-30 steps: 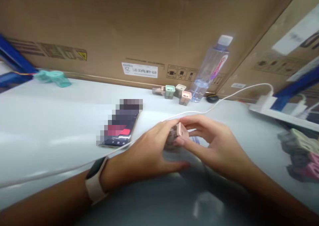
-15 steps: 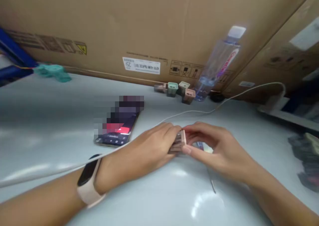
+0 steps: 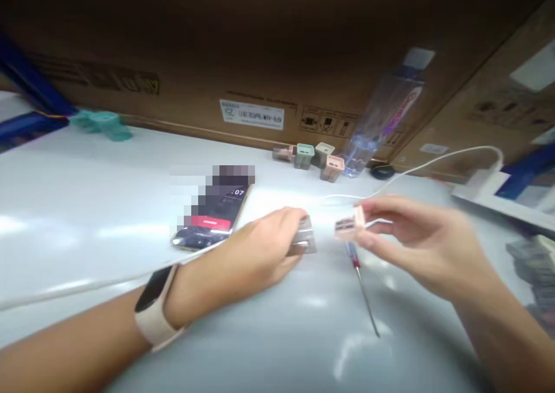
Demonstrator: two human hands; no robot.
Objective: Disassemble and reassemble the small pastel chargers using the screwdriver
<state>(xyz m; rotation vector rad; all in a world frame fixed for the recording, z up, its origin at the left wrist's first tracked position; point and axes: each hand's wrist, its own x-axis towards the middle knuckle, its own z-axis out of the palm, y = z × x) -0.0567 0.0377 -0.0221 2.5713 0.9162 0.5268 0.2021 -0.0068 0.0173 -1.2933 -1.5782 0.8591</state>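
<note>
**Hands.** The left hand (image 3: 259, 247) rests low over the surface (image 3: 87, 199), near centre, with its fingers curled around a small grey ribbed rectangular block (image 3: 304, 237). The block projects from the right side of the grasp. The right hand (image 3: 418, 237) is raised to the right of it and grasps a small pink rectangular plastic block with slotted openings (image 3: 348, 226), pinched between thumb and fingers. The two blocks stand apart, with a narrow gap between them.

**Nearby items.** A thin screwdriver with a steel shaft (image 3: 363, 292) lies on the surface below the right hand, its tip pointing toward the near side. A white charging cable (image 3: 416, 172) runs from a white plug adapter (image 3: 480, 182) at far right, passing just beyond the right hand. A smartphone with a partly pixelated screen (image 3: 212, 219) lies left of the left hand.

**Far edge.** Four small rectangular blocks in muted pink, green and beige (image 3: 303, 156) stand beside a clear plastic water bottle (image 3: 384, 124), which leans against a brown cardboard carton (image 3: 182, 75).
</note>
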